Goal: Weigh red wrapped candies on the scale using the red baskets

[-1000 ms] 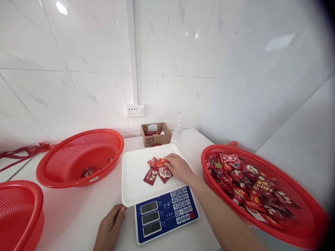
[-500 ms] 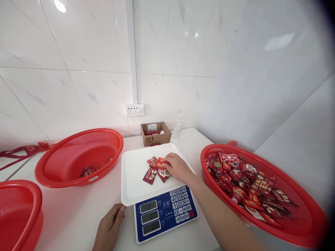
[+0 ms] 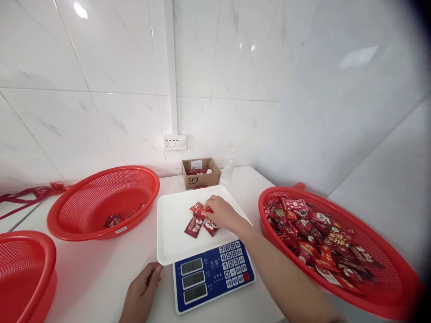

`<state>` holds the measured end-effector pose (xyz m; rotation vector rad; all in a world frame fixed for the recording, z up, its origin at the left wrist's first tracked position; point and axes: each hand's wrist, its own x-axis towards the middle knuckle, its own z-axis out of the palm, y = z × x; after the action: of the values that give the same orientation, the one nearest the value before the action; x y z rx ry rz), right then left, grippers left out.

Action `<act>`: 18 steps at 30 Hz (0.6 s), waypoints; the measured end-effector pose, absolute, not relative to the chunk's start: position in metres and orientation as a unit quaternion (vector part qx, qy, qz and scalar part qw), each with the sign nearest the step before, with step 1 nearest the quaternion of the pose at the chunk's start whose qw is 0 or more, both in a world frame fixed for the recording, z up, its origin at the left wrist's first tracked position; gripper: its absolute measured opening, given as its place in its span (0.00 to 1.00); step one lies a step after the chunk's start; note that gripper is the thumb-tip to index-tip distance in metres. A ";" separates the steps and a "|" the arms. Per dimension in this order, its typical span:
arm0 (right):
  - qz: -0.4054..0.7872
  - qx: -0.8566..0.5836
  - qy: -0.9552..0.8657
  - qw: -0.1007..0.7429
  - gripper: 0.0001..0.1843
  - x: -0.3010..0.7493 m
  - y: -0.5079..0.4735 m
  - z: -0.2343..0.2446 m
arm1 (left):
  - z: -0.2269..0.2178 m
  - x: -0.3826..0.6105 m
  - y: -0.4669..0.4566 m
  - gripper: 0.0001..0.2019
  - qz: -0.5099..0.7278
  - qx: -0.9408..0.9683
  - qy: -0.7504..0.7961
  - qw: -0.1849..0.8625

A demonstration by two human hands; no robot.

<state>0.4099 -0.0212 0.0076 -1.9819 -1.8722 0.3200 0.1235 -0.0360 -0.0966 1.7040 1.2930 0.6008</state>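
Observation:
My right hand [image 3: 222,214] reaches over the white tray [image 3: 171,240] of a digital scale [image 3: 215,279], its fingers closed on a small red snack packet [image 3: 204,211]. Close around that packet lie several others on the tray, among them a dark red packet [image 3: 193,227] and another dark red packet [image 3: 211,228] partly under my hand. My left hand [image 3: 142,289] rests on the table by the tray's near left corner, fingers curled, with nothing visible in them. The scale's blue panel has lit number displays and a keypad.
At right, a red plastic basket [image 3: 390,298] holds a heap of red packets. Another red basket [image 3: 101,197] with a few packets stands at left, and a third basket [image 3: 37,269] sits nearer. Behind the tray is a small cardboard box [image 3: 204,180] with packets inside.
My right hand has shifted slightly left and its fingers have moved further over the red packet. The left hand stays beside the tray corner.

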 end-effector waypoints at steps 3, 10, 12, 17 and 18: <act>0.116 -0.701 -0.674 0.204 0.05 0.407 -0.022 0.007 | -0.096 0.124 -0.036 0.22 0.241 0.686 0.523 0.445; 0.108 -0.675 -0.694 0.224 0.11 0.405 -0.022 0.007 | -0.097 0.123 -0.037 0.22 0.256 0.686 0.518 0.442; 0.104 -0.671 -0.697 0.231 0.11 0.405 -0.022 0.006 | -0.097 0.119 -0.039 0.22 0.291 0.676 0.529 0.423; 0.103 -0.660 -0.702 0.247 0.12 0.409 -0.026 0.001 | -0.074 0.111 -0.051 0.20 0.437 0.647 0.547 0.301; 0.104 -0.658 -0.703 0.250 0.12 0.410 -0.026 0.001 | -0.063 0.113 -0.052 0.18 0.449 0.661 0.531 0.282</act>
<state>0.4097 -0.0264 0.0007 -1.7907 -1.9150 0.2842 0.1127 -0.0518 -0.0634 1.7717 1.4222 1.2024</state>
